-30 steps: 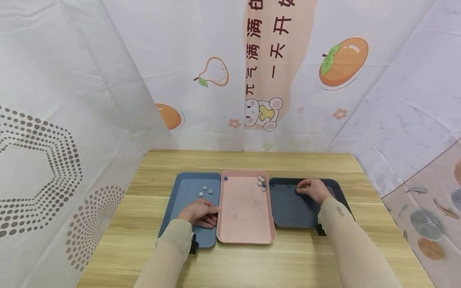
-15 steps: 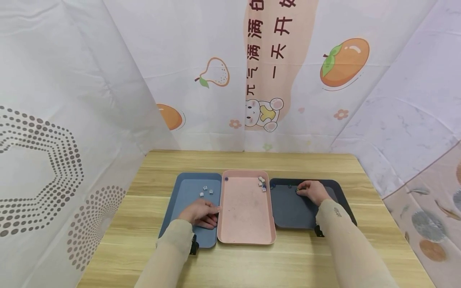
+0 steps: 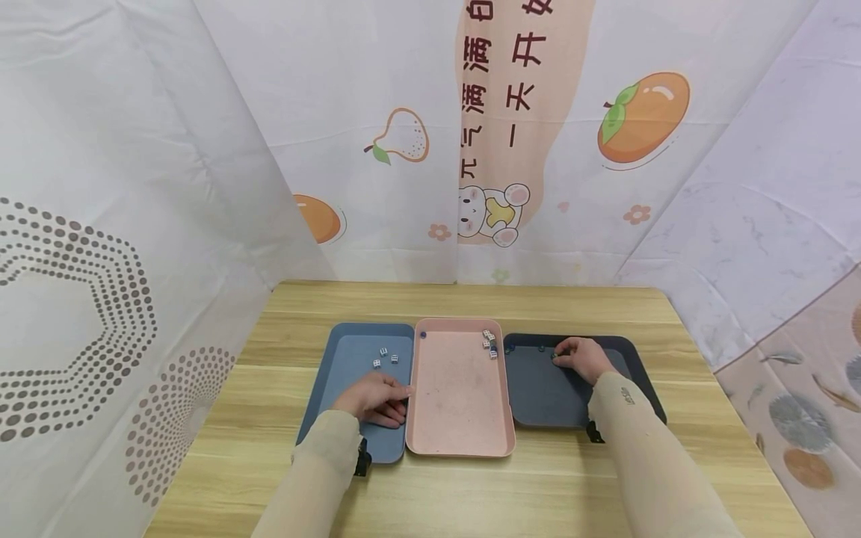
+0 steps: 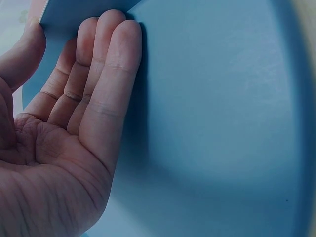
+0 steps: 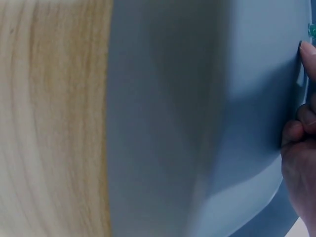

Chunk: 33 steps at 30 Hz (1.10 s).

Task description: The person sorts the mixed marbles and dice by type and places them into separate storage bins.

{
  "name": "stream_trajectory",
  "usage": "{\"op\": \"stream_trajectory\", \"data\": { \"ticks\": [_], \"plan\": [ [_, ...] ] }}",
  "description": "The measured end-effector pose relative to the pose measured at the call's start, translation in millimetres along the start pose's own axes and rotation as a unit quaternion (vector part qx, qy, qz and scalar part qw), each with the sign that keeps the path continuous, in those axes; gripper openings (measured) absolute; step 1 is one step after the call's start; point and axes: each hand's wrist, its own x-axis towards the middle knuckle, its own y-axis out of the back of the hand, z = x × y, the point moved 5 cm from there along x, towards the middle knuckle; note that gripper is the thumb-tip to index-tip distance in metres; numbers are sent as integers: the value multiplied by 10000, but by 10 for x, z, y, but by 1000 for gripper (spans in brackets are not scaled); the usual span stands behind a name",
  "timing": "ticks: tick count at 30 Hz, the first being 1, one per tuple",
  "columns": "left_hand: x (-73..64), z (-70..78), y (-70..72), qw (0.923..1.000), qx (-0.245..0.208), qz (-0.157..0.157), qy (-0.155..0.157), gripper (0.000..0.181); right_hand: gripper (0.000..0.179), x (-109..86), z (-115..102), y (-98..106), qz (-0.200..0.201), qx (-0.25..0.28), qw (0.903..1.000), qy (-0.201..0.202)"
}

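Marble [image 5: 312, 30], green, inside the dark tray [image 3: 548, 400], at fingertips, just left of the right hand [image 3: 587, 359]; cannot tell whether pinched or merely touched. No long axis evident. Left hand [image 3: 377, 397] well apart, fingers loosely extended in the blue tray [image 3: 346, 355].

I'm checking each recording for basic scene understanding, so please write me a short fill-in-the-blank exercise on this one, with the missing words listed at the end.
1. The pink tray sits ____ the blue tray and the dark tray.
2. The head view shows ____ white dice in the blue tray.
3. In the pink tray, a cluster of dice lies near the far ____ corner.
4. The right hand is over the ____ tray.

Missing words: between; three; right; dark.
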Motion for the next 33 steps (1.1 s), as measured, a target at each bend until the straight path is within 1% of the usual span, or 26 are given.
{"op": "stream_trajectory", "data": {
  "ticks": [6,14,22,29,33],
  "plan": [
    [8,2,1,10000,0,5,-12,27,24,-1,5,-14,32,10,9999,-110],
    [21,-5,-5,10000,27,-9,-28,29,29,-38,-31,-3,-55,123,9998,-175],
    [35,-9,-3,10000,12,8,-38,30,35,-45,-12,43,-83,-97,9997,-207],
    [39,-10,-3,10000,9,13,-19,30,34,-67,11,91,-96,-43,9999,-70],
    [50,-15,1,10000,30,11,-15,31,29,-78,0,134,-23,104,9999,122]
  ]
}}
